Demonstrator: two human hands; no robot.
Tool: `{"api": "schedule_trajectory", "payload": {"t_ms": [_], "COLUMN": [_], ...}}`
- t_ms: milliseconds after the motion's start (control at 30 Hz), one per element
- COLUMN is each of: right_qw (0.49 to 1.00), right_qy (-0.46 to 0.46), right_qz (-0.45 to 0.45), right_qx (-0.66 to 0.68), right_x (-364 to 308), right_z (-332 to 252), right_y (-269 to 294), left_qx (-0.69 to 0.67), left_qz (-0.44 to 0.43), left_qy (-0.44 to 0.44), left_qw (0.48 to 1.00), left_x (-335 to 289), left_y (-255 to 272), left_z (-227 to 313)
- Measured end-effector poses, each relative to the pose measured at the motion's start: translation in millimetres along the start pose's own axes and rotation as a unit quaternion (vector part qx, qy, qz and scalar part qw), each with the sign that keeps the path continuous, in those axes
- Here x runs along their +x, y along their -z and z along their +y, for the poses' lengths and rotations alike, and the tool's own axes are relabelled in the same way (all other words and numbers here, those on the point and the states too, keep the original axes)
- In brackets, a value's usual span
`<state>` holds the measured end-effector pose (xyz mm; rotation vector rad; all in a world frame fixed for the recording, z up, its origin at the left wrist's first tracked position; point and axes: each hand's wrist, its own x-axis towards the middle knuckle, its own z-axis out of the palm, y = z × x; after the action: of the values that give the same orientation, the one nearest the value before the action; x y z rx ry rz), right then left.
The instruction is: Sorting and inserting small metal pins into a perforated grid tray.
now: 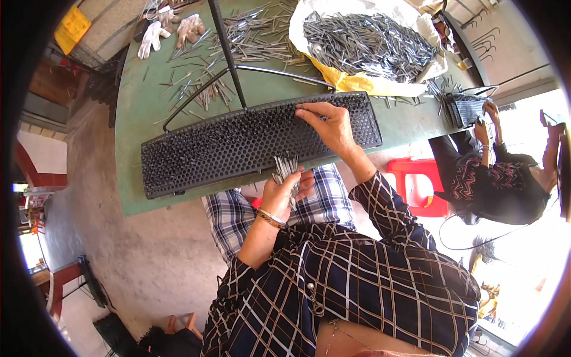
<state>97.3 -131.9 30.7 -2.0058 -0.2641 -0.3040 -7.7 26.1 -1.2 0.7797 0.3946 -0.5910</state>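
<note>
A long black perforated rack (229, 157) leans over the near edge of the green table, its face full of round holes. Dark pin ends stick out of many holes at its left end and along its upper part; a band of holes in the middle and lower part looks unfilled. Just below the rack's lower edge, my left hand (278, 195) is closed around a bundle of thin grey metal rods (286, 164). My right hand (334, 130) rests over the rack's upper right part, thumb and forefinger pinched at the holes. What sits between those fingertips is too small to make out.
A white and yellow sack (363, 83) heaped with metal rods (372, 44) lies at the back. Loose rods (250, 35) scatter over the green table (138, 119), near work gloves (153, 39). At right, a co-worker (496, 178) handles another rack (467, 110) beside a red stool (416, 184).
</note>
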Motion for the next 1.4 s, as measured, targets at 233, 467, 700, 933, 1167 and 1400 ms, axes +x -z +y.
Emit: {"api": "schedule_trajectory", "payload": {"t_ms": [233,467,700,933,1167,1400], "right_qw": [1.000,0.999,0.999,0.919,0.994,0.946], "right_qy": [-0.011,0.031,0.034,0.334,0.084,-0.214], "right_qz": [-0.011,-0.008,0.024,-0.162,-0.070,-0.157], "right_qx": [0.009,0.008,-0.006,-0.131,-0.027,0.185], "right_x": [0,-1,-3,-70,-74,-62], "right_z": [-5,-4,-20,-30,-22,-24], "right_y": [1,0,4,0,10,4], "left_qx": [0.004,0.002,-0.031,-0.141,-0.056,0.036], "left_qz": [-0.003,-0.007,0.009,-0.035,-0.023,-0.031], "left_qy": [0.004,0.002,-0.008,-0.017,-0.037,-0.075], "left_qw": [1.000,1.000,0.999,0.989,0.998,0.996], "left_x": [2,2,1,7,2,-5], "left_y": [3,3,6,18,8,5], "left_z": [-2,-3,-3,2,5,4]}}
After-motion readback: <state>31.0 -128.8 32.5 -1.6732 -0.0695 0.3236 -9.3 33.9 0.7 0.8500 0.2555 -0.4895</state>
